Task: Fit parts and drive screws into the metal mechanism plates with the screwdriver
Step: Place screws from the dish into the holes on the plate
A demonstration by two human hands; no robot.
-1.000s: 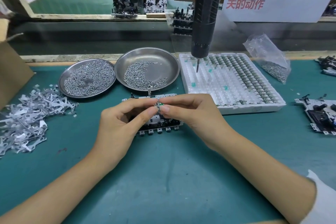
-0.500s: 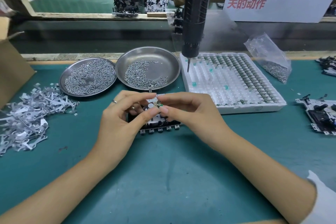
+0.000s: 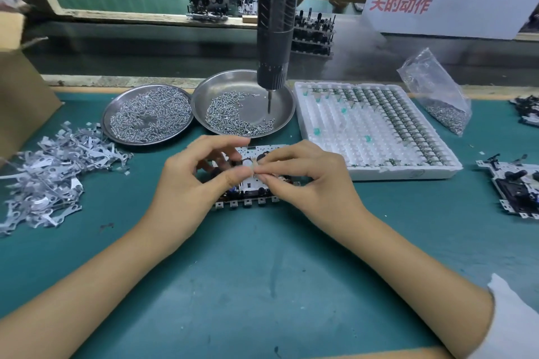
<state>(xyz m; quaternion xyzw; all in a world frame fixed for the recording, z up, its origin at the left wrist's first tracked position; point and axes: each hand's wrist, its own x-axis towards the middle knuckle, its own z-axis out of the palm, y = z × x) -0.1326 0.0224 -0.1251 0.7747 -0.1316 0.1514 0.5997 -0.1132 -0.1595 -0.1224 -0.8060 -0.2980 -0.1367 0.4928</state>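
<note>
A: Edges, room?
B: Green mat (image 3: 262, 285) wide and bare in front of the wrists. Behind the hands: two steel dishes of screws (image 3: 147, 114) (image 3: 243, 105), touching each other. White foam tray (image 3: 376, 128) just right of the work. Heap of stamped metal strips (image 3: 46, 172) far left. Screwdriver (image 3: 275, 17) hangs upright, bit over the right dish.

A: The plate?
B: Metal mechanism plate (image 3: 256, 181) lies flat mid-mat, under both hands. Silver, black parts on it, tabs along near edge. Another mechanism (image 3: 513, 186) at right edge, well apart.

A: Hands?
B: Left hand (image 3: 189, 183) curled, thumb and fingers pinching at the plate's middle. Right hand (image 3: 309, 181) pinches a small part (image 3: 256, 167) there, fingertips meeting the left's. Part too small to identify.
</note>
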